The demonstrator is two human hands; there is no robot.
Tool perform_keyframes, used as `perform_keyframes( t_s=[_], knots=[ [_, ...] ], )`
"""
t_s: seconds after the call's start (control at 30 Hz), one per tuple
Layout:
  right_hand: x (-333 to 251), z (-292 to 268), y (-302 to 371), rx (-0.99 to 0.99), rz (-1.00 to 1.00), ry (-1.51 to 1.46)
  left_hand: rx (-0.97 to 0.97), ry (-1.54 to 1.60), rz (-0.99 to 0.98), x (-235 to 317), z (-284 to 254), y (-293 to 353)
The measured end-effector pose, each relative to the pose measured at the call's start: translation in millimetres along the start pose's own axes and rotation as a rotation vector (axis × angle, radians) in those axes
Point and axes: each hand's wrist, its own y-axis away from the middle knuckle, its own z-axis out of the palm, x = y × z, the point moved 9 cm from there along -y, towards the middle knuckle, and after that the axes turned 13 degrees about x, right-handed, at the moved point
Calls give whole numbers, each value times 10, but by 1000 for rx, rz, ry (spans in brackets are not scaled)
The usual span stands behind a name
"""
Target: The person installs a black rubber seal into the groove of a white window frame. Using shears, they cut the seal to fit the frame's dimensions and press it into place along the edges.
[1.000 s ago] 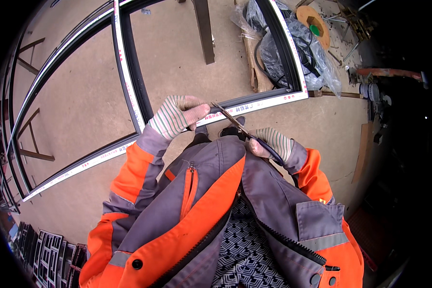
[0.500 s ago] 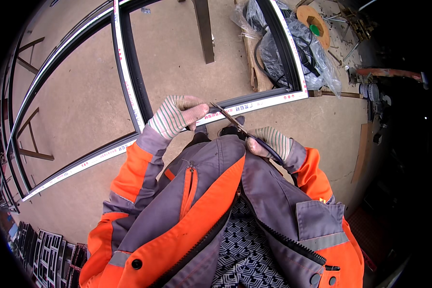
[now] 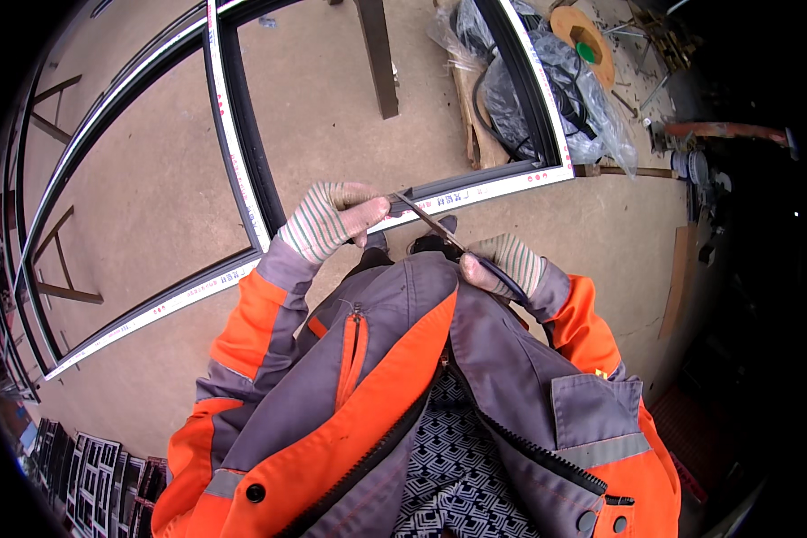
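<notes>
In front of my waist, my right hand (image 3: 504, 266) in a striped work glove is closed round the dark handles of scissors (image 3: 435, 223). Their metal blades slant up and left to the fingertips of my other hand. My left hand (image 3: 336, 221), gloved alike, pinches a small dark strip-like piece (image 3: 400, 207) between thumb and fingers. The blade tips meet or cross this piece; its exact kind cannot be made out. Beyond both hands lies the near edge of a large black and white window-type frame (image 3: 502, 186), covered in printed film.
Under the frame stands a brown metal support leg (image 3: 378, 63). Clear plastic wrapping (image 3: 592, 99) and an orange-brown spool disc (image 3: 582, 43) lie at the far right. Dark lattice panels (image 3: 90, 475) stack at the lower left. My shoes (image 3: 432, 242) are just below the frame's edge.
Both hands keep nearly the same place. The scissor blades look closer together than before, and the dark piece at my left fingertips shows more. The view has shifted slightly.
</notes>
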Motion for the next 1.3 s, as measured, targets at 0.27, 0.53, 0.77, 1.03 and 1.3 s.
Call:
perform_keyframes(
  t_s=[0.27, 0.53, 0.77, 1.03, 1.3],
  knots=[
    [184, -281, 6, 289, 130, -104, 1, 89, -7, -16, 190, -6],
    [397, -374, -216, 505, 142, -632, 6, 305, 27, 120, 807, -234],
    [696, -603, -290, 413, 133, -747, 122, 435, 14, 370, 1368, -536],
    [1172, -853, -269, 382, 184, -883, 200, 358, -10, 415, 1844, -987],
    [1471, -849, -214, 704, 172, -1049, 80, 625, -300, 246, 2308, -1466]
  ],
)
